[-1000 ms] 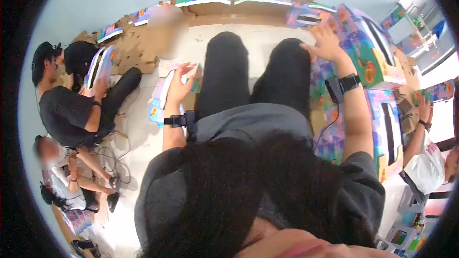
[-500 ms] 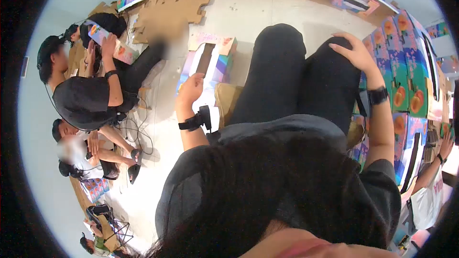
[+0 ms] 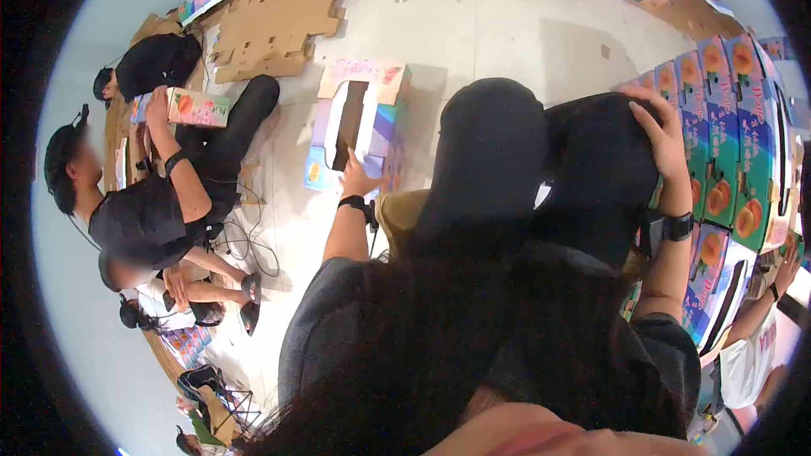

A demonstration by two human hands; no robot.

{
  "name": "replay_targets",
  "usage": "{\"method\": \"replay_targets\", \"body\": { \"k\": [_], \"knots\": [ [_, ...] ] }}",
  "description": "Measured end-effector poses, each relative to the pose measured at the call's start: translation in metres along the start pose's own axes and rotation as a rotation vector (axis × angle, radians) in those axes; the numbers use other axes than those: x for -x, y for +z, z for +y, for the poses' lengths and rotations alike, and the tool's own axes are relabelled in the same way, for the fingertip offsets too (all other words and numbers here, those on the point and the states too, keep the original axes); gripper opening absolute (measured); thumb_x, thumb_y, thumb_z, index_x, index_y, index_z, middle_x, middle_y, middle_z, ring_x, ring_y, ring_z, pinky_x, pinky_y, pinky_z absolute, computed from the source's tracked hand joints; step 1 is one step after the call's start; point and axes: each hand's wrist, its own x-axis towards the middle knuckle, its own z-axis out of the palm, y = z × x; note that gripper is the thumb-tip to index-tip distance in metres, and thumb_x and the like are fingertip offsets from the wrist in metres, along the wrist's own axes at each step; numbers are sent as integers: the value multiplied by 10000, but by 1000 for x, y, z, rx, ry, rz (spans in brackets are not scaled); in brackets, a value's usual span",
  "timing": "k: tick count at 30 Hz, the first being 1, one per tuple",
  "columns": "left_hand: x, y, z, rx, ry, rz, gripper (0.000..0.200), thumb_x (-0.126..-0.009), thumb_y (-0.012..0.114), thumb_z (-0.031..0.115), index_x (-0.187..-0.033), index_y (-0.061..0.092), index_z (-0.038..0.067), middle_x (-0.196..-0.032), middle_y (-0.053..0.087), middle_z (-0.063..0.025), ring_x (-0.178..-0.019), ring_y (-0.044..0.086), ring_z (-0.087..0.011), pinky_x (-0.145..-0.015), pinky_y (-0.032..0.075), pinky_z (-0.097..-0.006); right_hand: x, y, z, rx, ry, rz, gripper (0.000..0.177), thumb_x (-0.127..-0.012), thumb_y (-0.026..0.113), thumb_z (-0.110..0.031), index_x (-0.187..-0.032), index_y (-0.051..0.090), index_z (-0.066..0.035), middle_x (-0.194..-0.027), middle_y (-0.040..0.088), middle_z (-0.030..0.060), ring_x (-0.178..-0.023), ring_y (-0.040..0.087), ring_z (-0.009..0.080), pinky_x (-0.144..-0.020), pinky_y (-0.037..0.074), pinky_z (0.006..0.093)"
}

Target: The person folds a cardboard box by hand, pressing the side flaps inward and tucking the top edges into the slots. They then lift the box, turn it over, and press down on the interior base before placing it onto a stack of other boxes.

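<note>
On the floor to the left of my knees stands a colourful printed carton (image 3: 389, 118) with a long dark slot in its white top. My left hand (image 3: 361, 177) is at the carton's near end, its fingers apart and one finger pointing toward the slot. Whether the fingertips touch the carton I cannot tell. My right hand (image 3: 663, 131) lies on my right knee (image 3: 604, 139) with its fingers spread, holding nothing. Both wrists wear dark bands.
Stacked printed cartons (image 3: 718, 152) rise at the right, with another person's arm (image 3: 764, 308) beside them. Several people sit at the left, one holding a printed box (image 3: 198, 108). Flat cardboard (image 3: 274, 21) lies on the floor; cables (image 3: 249, 241) trail near the seated people.
My left hand has opened and shifted slightly at the carton's near end. My right hand has turned on the knee. The seated person's box has tilted level. The whole view has shifted.
</note>
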Motion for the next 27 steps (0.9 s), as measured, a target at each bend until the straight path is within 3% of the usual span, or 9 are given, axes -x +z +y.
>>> {"method": "replay_targets", "body": {
  "k": [1,5,8,9,12,13,17,23,27],
  "knots": [
    [2,5,6,-164,-80,-16,1492,-587,856,598,-1587,-115,68,-1483,464,-195,-1391,436,-311,-1165,112,-679,0,2,-1,-11,12,-1,258,-944,636,-128,-1175,682,-22,-1157,684,64,-1094,596,150,-991,419,277],
    [5,2,30,-303,-201,-20,1460,-592,761,719,-1598,-80,79,-1418,511,-178,-1369,462,-283,-1184,122,-632,0,5,-5,-11,35,5,263,-945,622,-122,-1181,676,-19,-1152,686,65,-1089,596,150,-986,419,277],
    [4,-9,35,-272,-226,-42,1426,-584,779,694,-1598,-4,69,-1418,506,-180,-1379,443,-285,-1193,115,-615,-1,5,-10,-10,40,0,260,-945,623,-128,-1174,681,-19,-1142,690,68,-1083,597,151,-984,419,280],
    [9,-12,33,-223,-179,34,1294,-582,788,683,-1546,194,56,-1409,504,-178,-1394,414,-296,-1195,106,-601,0,5,-9,-5,27,4,259,-946,623,-129,-1172,684,-19,-1140,691,69,-1079,599,153,-982,420,280],
    [17,-25,30,-49,-31,194,1141,-580,796,679,-1429,352,60,-1392,506,-174,-1395,398,-313,-1190,100,-601,-2,5,-9,25,-12,19,255,-948,624,-135,-1164,691,-18,-1133,695,75,-1069,607,159,-978,424,282],
    [21,-25,27,-8,7,273,1065,-569,789,688,-1328,428,35,-1344,525,-193,-1349,432,-336,-1181,109,-597,-1,6,-12,51,-12,25,253,-949,624,-138,-1160,694,-17,-1131,698,78,-1068,611,162,-979,425,284],
    [24,-73,55,0,124,443,1003,-551,775,701,-1178,485,-27,-1227,554,-211,-1241,492,-366,-1162,136,-582,0,10,-14,87,-70,51,257,-945,635,-155,-1149,699,-11,-1128,709,87,-1080,623,172,-983,434,292],
    [32,-123,80,153,352,645,927,-585,803,668,-1129,479,-9,-1057,521,-140,-1120,508,-332,-1134,161,-585,4,6,-5,268,-129,100,276,-936,654,-201,-1144,697,-24,-1150,705,143,-1120,643,248,-981,464,343],
    [71,-184,126,190,603,902,872,-594,836,630,-1072,478,-6,-1005,483,-113,-1024,505,-313,-1115,188,-572,15,8,-17,499,-465,248,256,-881,691,-153,-1114,691,-46,-1150,683,154,-1110,633,347,-986,479,394]
  ]
}}
